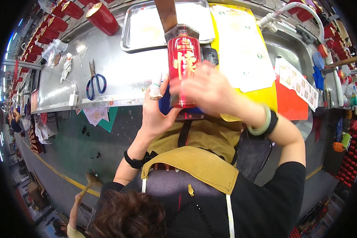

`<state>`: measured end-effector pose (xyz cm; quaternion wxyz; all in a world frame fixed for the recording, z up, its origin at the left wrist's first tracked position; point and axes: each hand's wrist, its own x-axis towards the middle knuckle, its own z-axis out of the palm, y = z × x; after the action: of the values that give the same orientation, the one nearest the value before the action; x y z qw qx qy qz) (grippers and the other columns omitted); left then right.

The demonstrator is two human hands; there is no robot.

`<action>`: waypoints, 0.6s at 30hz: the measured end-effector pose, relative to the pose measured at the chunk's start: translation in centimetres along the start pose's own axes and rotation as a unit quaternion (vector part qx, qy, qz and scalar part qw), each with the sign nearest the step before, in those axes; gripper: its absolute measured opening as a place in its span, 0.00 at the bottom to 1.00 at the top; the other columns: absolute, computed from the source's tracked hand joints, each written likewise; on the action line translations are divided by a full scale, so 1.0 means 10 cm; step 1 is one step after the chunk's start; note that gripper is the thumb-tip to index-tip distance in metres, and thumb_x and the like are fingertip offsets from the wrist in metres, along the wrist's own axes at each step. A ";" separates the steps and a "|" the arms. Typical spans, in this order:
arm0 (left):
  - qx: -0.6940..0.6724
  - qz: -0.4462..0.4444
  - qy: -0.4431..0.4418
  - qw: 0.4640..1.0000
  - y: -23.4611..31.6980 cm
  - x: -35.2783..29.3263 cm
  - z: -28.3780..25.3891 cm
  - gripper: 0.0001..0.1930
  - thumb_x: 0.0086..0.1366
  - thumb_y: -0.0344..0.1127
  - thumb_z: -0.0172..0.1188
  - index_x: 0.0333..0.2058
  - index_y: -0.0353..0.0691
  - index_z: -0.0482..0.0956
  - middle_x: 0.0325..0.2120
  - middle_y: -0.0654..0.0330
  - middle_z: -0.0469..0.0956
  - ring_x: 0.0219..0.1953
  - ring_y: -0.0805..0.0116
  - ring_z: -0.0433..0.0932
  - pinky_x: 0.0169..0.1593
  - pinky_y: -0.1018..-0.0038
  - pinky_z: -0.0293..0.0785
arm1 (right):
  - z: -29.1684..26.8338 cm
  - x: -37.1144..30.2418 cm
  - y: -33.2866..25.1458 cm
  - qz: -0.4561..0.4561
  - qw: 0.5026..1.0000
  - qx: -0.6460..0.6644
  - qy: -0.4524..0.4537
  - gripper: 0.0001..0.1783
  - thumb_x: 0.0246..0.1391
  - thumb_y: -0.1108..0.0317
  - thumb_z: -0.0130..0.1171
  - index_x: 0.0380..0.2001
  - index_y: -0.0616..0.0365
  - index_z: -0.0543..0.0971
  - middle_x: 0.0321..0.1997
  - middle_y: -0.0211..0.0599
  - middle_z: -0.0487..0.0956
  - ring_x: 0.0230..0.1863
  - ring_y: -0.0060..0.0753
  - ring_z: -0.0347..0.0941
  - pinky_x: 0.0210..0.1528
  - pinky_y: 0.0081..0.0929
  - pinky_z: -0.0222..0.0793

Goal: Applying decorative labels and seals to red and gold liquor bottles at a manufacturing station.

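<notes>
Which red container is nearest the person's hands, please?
The central red bottle with gold lettering: the blurred right hand is over its front and the left hand beside it. The other red containers are farther off.

The bottle (181, 47) looks glossy and smooth. The table (123, 81) is of shiny metal. The apron (192, 160) seems matt cloth, the sheets (242, 49) paper.

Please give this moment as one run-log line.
left hand: at lower left of red bottle | right hand: blurred, before its lower part | scissors: on steel table
</notes>
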<state>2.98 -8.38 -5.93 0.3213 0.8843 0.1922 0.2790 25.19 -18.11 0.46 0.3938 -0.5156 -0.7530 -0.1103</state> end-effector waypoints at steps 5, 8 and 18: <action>0.005 -0.009 0.006 1.000 0.14 0.02 -0.05 0.44 0.53 0.29 0.77 0.69 0.30 0.70 0.69 0.41 0.71 0.68 0.44 0.73 0.73 0.55 0.63 | -0.05 0.44 0.49 0.018 0.973 -0.230 0.019 0.14 0.53 0.67 0.66 0.45 0.45 0.86 0.39 0.26 0.84 0.38 0.36 0.77 0.44 0.37 0.71; -0.001 0.010 0.037 0.999 0.18 0.05 -0.04 0.45 0.52 0.30 0.79 0.69 0.29 0.69 0.59 0.43 0.78 0.60 0.45 0.78 0.66 0.56 0.71 | 0.08 0.26 0.15 -0.125 0.986 -0.108 0.023 0.12 0.51 0.65 0.65 0.40 0.43 0.86 0.37 0.19 0.82 0.37 0.30 0.75 0.47 0.37 0.71; -0.132 -0.049 0.020 0.990 0.02 -0.02 0.06 0.56 0.54 0.27 0.78 0.76 0.27 0.51 0.67 0.42 0.73 0.69 0.49 0.73 0.73 0.60 0.65 | 0.06 0.00 0.61 0.035 0.989 -0.126 0.070 0.13 0.49 0.67 0.72 0.40 0.47 0.84 0.39 0.26 0.86 0.38 0.31 0.77 0.45 0.34 0.67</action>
<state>3.21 -8.89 -6.21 0.4445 0.8181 0.2034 0.3030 30.22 -15.09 -1.43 0.3805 -0.5785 -0.6852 -0.2263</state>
